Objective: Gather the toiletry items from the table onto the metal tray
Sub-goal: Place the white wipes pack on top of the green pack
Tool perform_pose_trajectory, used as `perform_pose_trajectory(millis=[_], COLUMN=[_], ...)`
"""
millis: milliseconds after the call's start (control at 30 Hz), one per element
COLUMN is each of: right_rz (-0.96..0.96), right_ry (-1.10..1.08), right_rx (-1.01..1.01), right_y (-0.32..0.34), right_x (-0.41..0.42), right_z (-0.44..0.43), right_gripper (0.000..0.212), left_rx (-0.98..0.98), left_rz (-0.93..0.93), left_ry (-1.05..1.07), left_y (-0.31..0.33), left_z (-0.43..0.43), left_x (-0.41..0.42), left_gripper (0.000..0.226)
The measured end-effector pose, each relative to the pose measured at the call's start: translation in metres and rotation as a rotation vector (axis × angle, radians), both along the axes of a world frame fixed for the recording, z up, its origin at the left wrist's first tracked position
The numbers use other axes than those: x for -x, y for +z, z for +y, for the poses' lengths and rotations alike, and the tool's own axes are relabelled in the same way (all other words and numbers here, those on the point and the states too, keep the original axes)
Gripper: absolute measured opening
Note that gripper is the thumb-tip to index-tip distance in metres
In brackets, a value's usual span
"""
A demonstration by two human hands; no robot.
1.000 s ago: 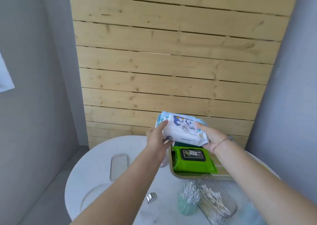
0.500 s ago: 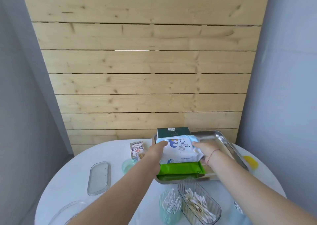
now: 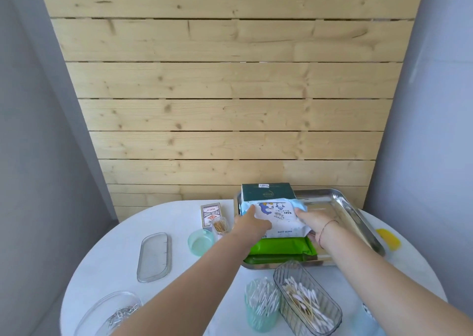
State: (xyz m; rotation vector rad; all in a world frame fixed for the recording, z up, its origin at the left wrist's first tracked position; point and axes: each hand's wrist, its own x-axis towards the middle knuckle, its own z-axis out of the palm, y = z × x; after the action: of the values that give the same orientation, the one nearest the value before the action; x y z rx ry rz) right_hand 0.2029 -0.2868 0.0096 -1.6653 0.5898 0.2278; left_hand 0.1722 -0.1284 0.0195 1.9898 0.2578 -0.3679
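The room is a narrow corner. A grey wall (image 3: 38,130) stands on the left, a panel of horizontal pale wood planks (image 3: 230,105) fills the centre, and a second grey wall (image 3: 435,130) stands on the right. A round white desk (image 3: 115,259) sits against the planks.

At the near left edge of the desk lies a clear oval container (image 3: 110,317) with metal clips inside. Behind it, a clear oblong lid (image 3: 154,256) lies flat. Further right are a mint-green round dish (image 3: 201,242), a playing card box (image 3: 211,214) and a small holder of toothpicks (image 3: 220,226), all just beside the left edge of the metal tray (image 3: 327,202).

The left hand (image 3: 252,224) grips the left end of the baby wipes pack (image 3: 279,219), thumb on top. The right hand (image 3: 313,221) grips the right end in the same way. The pack is over the left half of the tray, above a bright green pack (image 3: 281,248) that lies in the tray. Whether the two packs touch cannot be told. A dark green box (image 3: 267,191) stands in the far left corner of the tray, just behind the wipes. The right half of the tray is bare metal.

In front of the tray stand a mint cup of cotton swabs (image 3: 261,302) and, touching it on the right, a clear ribbed box of swabs (image 3: 307,302). A yellow object (image 3: 388,238) lies on the desk to the right of the tray.
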Motion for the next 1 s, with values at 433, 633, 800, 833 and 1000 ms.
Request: perform_pose_trajectory(millis=[433,633,800,833,1000], right_rz=[-0.261,-0.454,-0.251,-0.208,-0.106], right_ry=[-0.041,0.430,0.707,0.739,0.744], right_rx=[0.480,0.730,0.824,0.857,0.964], right_y=[0.033,0.052,0.037,0.032,0.005], right_x=[0.012,0.079,0.142,0.151,0.172], right_z=[0.003,0.001,0.001,0.003,0.017], right_gripper=[0.068,0.067,0.091,0.096,0.100], left_rx=[0.062,0.115,0.046,0.030,0.011], left_rz=[-0.178,-0.267,-0.277,-0.285,-0.270], left_ry=[0.027,0.029,-0.065,-0.076,-0.111], left_y=[0.047,0.051,0.026,0.022,0.010], left_z=[0.027,0.056,0.060,0.060,0.048], left_x=[0.031,0.081,0.123,0.132,0.156], left_gripper=[0.044,0.036,0.043,0.045,0.052])
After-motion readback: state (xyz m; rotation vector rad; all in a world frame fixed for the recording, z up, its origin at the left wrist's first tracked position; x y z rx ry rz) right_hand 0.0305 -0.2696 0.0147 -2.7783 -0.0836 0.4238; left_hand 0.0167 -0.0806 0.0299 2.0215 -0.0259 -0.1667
